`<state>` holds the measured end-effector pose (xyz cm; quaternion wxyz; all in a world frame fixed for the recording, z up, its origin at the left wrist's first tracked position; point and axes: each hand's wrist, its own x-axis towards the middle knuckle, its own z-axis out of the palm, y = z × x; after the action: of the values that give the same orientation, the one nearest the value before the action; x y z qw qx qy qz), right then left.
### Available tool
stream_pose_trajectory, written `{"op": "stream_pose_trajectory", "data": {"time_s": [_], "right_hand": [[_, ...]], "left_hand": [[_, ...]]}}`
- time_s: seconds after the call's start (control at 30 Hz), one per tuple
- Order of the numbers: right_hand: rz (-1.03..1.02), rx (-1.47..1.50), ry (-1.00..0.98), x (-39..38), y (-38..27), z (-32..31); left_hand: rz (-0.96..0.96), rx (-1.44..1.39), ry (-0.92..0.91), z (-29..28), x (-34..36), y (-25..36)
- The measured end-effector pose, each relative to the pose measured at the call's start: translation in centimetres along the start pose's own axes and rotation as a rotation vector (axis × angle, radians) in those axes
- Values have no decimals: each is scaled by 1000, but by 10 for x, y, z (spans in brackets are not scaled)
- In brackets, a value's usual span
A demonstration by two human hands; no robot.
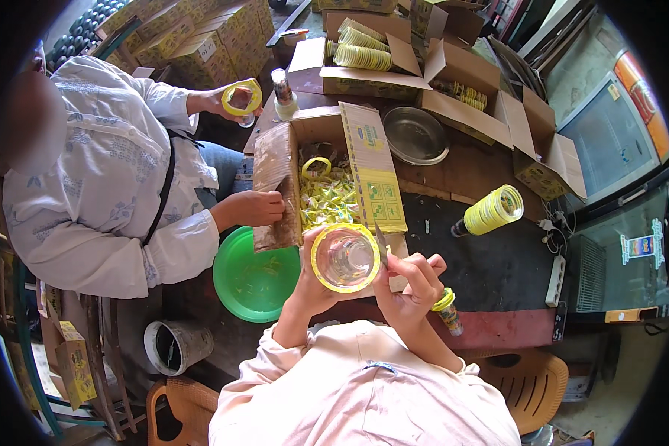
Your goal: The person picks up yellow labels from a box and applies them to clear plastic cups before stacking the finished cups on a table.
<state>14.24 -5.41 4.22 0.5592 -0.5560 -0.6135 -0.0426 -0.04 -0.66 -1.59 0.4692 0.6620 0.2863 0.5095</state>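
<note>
My left hand [305, 293] is wrapped round a clear plastic cup [347, 258] with a yellow rim, its mouth facing up toward me. In my right hand [410, 290], a thin pointed blade [380, 244], apparently a knife, is pinched with its tip away from me, close against the cup's right rim. Its handle is hidden by my fingers. Just beyond the cup stands an open cardboard box [383, 167] full of yellow scraps [327, 197], with a yellow ring [316, 168] on top. A short cup stack with yellow rims [447, 311] lies beside my right wrist.
At left, a co-worker's hand [230, 100] holds a yellow-rimmed cup; the other hand [253, 208] touches the box flap. A green basin [234, 297] is left of my arm. A stack of yellow-rimmed cups [490, 212] lies right, a metal bowl [415, 135] beyond, with open cartons [468, 104] behind.
</note>
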Motion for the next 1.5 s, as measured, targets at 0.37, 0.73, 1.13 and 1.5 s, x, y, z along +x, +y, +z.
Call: {"op": "stream_pose_trajectory", "data": {"time_s": [0.37, 0.73, 1.13, 1.5], "right_hand": [[26, 39, -3, 3, 0, -2], [-30, -7, 7, 6, 0, -2], [-33, -13, 23, 7, -4, -6], [7, 32, -8, 2, -11, -3]], "left_hand": [[5, -119, -90, 0, 1, -1], [-59, 52, -225, -8, -4, 4], [-134, -369, -109, -1, -4, 14], [-80, -290, -76, 2, -4, 9]]}}
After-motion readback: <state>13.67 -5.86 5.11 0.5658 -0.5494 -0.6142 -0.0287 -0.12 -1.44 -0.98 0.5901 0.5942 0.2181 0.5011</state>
